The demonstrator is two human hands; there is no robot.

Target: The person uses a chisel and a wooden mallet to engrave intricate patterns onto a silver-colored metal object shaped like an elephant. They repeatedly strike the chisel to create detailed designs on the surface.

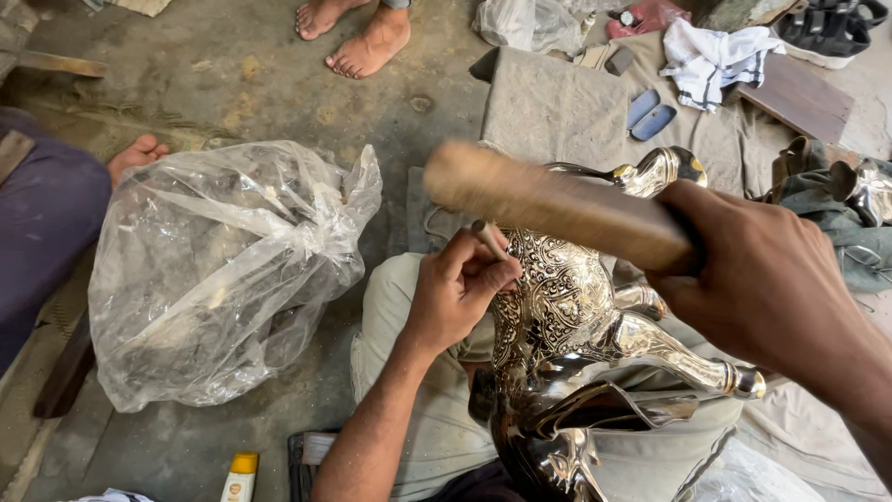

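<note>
A shiny silver metal animal figure (567, 325) with engraved patterns lies on my lap. My left hand (460, 288) pinches a thin metal chisel (490, 240) with its tip against the figure's engraved body. My right hand (762, 279) grips a wooden mallet (557, 203), blurred and raised just above the chisel's top.
A big clear plastic bag (223, 270) with metal pieces sits on the concrete floor at left. Another person's bare feet (358, 33) are at the top, a knee in dark cloth at far left. Cloths (711, 56), a wooden board and sandals lie at upper right. A yellow-capped bottle (240, 476) stands at bottom.
</note>
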